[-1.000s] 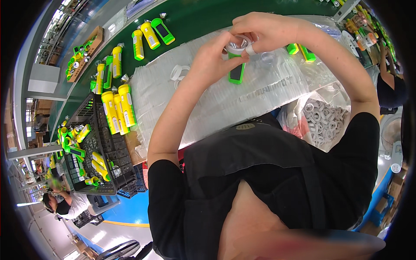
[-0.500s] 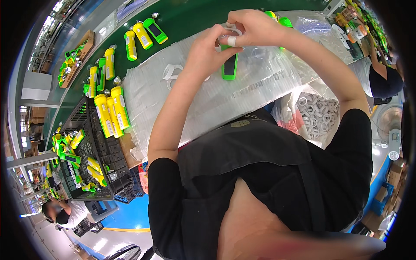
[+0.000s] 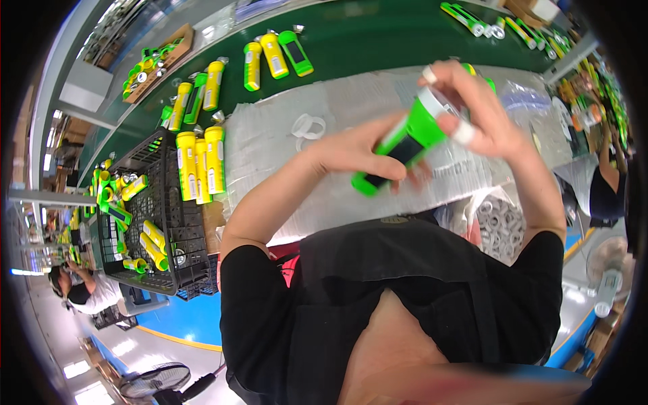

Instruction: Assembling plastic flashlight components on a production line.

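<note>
A green flashlight [image 3: 420, 126] with a dark panel is held tilted above the pale padded sheet [image 3: 273, 199], its wide head up to the right. My left hand [image 3: 361, 148] is closed around its body. At the head sits a white ring [image 3: 432, 102]. My right hand [image 3: 487, 115] grips the head end between thumb and fingers, with white wraps on the thumb and a finger; motion blurs part of it. Several loose white rings [image 3: 309, 126] lie on the sheet to the left of my hands.
Yellow and green flashlights [image 3: 214, 162] stand in groups on the left and far side of the green bench [image 3: 378, 34]. A black crate [image 3: 179, 223] with more is at the left. A bag of white rings [image 3: 499, 229] sits at the near right. Another person works at the far right.
The green flashlight has been picked up off the sheet and tilted. The white ring that was between my hands is now at its head. My view has shifted a little.
</note>
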`<state>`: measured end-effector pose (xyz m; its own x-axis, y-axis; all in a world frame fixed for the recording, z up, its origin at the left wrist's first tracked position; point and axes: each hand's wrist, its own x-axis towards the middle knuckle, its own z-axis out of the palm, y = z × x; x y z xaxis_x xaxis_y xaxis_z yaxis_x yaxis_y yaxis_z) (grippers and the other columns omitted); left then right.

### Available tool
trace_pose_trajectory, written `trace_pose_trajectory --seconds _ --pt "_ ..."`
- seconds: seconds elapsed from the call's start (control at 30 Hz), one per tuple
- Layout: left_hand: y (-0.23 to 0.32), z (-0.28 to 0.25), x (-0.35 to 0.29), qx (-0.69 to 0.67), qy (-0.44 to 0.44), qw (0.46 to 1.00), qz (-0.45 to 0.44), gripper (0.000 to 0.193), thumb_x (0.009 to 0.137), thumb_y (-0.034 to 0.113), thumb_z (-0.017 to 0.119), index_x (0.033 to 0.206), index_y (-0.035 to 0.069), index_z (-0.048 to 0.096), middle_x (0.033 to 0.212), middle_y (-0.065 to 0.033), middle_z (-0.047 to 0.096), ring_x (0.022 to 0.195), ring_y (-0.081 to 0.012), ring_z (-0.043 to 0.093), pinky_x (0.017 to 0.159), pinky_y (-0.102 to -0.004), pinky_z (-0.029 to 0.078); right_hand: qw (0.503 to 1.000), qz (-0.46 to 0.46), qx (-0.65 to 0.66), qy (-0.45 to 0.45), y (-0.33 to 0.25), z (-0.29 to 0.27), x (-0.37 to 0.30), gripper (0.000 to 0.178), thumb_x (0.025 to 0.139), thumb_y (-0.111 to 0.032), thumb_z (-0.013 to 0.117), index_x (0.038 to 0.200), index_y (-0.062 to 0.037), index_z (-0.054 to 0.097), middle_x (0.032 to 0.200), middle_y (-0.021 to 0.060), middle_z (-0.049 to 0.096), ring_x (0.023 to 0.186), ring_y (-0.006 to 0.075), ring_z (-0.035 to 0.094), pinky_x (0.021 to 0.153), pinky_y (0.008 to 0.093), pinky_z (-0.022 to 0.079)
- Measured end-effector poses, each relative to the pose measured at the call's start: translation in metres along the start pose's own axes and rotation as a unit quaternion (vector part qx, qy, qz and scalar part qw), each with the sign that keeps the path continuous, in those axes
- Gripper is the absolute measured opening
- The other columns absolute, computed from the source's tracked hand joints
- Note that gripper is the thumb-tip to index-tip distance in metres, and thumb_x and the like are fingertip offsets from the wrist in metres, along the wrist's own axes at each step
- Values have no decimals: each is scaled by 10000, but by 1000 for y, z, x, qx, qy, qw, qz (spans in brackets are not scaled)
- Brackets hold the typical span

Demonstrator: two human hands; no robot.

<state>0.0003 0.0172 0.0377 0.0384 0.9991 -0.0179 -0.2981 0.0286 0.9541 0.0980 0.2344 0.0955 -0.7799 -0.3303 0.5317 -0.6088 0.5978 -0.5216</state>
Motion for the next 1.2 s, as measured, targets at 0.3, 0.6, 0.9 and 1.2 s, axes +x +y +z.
trace_pose_trajectory --seconds 0.3,0.6,0.9,1.2 --pt "-12 -176 57 667 308 672 90 661 797 412 740 1333 139 465 1055 -189 654 893 -388 651 750 -439 532 934 215 -211 193 191 86 51 325 984 -440 435 1112 -173 569 787 161 668 727 388 651 624 474 497" --pt "-10 -267 9 671 393 586 -229 571 837 609 612 1195 165 642 974 -150 701 925 -333 670 817 -435 525 769 466 -409 157 363 11 65 524 903 -460 576 1262 -84 510 1125 165 649 1036 350 632 875 460 501" --pt "-32 -141 18 478 338 806 88 314 877 286 705 1151 149 636 696 -55 626 557 -137 597 538 -280 469 810 451 375 -3 211 113 93 695 855 -593 642 1143 32 547 949 134 647 796 179 644 704 324 551" --pt "-30 -81 8 452 451 709 299 267 1001 223 536 1193 52 609 1075 -92 663 934 -159 617 804 -285 490 745 352 564 51 47 110 4 493 913 -383 622 1227 -24 492 989 107 616 805 192 639 728 319 529"
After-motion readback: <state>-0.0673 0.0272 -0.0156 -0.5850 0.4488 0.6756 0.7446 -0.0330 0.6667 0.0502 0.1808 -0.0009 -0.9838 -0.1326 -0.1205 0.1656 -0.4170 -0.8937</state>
